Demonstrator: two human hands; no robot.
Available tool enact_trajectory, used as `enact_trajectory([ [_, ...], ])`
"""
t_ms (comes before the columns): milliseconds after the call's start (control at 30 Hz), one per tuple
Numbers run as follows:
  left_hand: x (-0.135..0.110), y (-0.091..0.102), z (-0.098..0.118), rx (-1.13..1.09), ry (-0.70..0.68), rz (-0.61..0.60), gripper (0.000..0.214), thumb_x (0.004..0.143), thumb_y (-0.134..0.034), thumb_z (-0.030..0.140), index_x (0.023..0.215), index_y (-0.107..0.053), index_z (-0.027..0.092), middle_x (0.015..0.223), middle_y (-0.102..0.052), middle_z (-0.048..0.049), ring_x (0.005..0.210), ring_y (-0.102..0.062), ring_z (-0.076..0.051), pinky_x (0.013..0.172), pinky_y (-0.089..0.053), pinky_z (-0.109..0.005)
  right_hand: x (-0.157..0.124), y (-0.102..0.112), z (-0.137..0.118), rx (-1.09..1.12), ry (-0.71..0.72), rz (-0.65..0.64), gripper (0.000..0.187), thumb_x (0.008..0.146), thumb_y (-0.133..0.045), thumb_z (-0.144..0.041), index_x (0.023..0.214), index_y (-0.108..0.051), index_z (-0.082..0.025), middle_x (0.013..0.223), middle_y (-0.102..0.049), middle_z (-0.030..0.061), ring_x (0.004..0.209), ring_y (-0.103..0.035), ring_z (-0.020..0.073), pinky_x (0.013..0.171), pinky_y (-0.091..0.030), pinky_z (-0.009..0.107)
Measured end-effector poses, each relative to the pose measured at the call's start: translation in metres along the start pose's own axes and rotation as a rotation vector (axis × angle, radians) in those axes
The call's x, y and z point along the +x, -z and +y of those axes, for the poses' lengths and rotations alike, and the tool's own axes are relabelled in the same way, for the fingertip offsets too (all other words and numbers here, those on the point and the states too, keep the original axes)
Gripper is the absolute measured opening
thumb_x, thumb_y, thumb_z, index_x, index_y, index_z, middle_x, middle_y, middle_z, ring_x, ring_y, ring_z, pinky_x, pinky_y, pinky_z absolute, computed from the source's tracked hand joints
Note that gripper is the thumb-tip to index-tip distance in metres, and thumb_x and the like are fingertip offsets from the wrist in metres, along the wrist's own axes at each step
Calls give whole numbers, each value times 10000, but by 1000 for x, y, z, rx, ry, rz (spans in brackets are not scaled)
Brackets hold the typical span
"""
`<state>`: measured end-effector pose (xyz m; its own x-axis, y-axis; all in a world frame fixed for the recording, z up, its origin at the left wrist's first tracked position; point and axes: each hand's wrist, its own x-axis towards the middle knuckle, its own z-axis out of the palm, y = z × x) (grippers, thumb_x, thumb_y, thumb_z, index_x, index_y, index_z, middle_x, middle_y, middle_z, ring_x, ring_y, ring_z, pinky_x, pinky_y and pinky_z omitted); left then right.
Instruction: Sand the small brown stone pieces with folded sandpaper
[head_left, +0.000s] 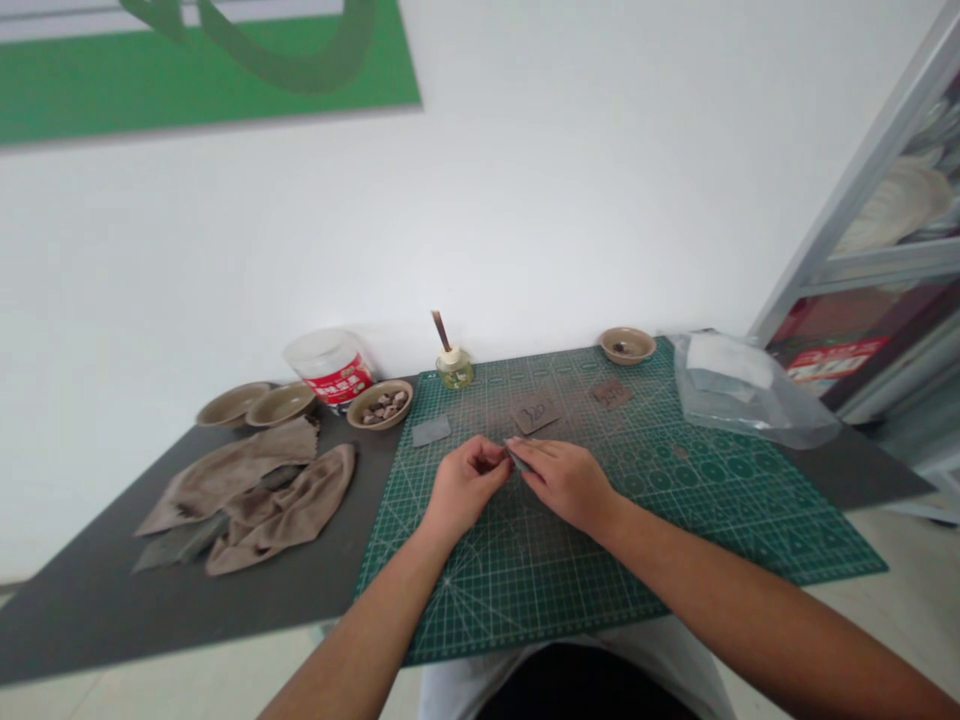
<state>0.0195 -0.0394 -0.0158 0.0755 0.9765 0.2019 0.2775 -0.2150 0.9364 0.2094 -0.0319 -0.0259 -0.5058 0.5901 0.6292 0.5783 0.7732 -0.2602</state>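
Over the green cutting mat (465, 600), my two hands meet fingertip to fingertip. My left hand (466, 485) is closed in a pinch, and whatever sits between its fingers is too small and covered to make out. Held in my right hand (568, 482) is a small grey folded piece of sandpaper (517, 461), pressed near the left fingertips. Just beyond the hands lies a brown sandpaper square (535, 412) marked "320". Another brown marked square (612, 393) is farther right, and a pale grey square (431, 431) lies to the left.
Brown cloths (281, 510) lie left on the dark table (315, 605). Behind them are two bowls (234, 404), a clear tub (330, 368) and a bowl of nut-like pieces (381, 405). A glass jar with a brush (455, 370), a small bowl (628, 345) and a plastic bag (750, 395) line the back.
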Motion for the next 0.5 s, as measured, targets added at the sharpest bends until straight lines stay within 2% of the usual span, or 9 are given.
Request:
enact_trajectory([
  [100, 0, 1, -1, -10, 0, 3, 137, 736, -702, 254, 721, -593, 172, 643, -633, 17, 589, -576, -122, 562, -433, -216, 0, -1, 1, 1, 20, -18, 436, 868, -573, -94, 1295, -583, -183, 1289, -641, 71, 1135, -638, 201, 989, -511, 332],
  [233, 3, 2, -4, -27, -7, 6, 135, 734, -707, 249, 737, -596, 172, 655, -631, 17, 598, -573, -122, 565, -426, -217, -1, -3, -1, -11, -69, -14, 407, 880, -569, -110, 1279, -595, -182, 1225, -680, 74, 1050, -681, 197, 915, -553, 316],
  [400, 5, 3, -5, -49, -22, -4, 152, 706, -699, 195, 692, -549, 178, 617, -589, 40, 578, -538, -108, 559, -414, -209, -2, -6, -5, -2, -16, -45, 483, 868, -551, -79, 1339, -549, -186, 1326, -610, 86, 1128, -644, 200, 993, -512, 334],
  [500, 4, 3, -3, -55, -30, -7, 167, 730, -697, 241, 704, -544, 180, 631, -598, 33, 593, -555, -116, 568, -423, -215, -1, -5, -4, -10, -56, -66, 476, 862, -546, -70, 1328, -559, -162, 1295, -633, 92, 1109, -655, 204, 975, -525, 333],
])
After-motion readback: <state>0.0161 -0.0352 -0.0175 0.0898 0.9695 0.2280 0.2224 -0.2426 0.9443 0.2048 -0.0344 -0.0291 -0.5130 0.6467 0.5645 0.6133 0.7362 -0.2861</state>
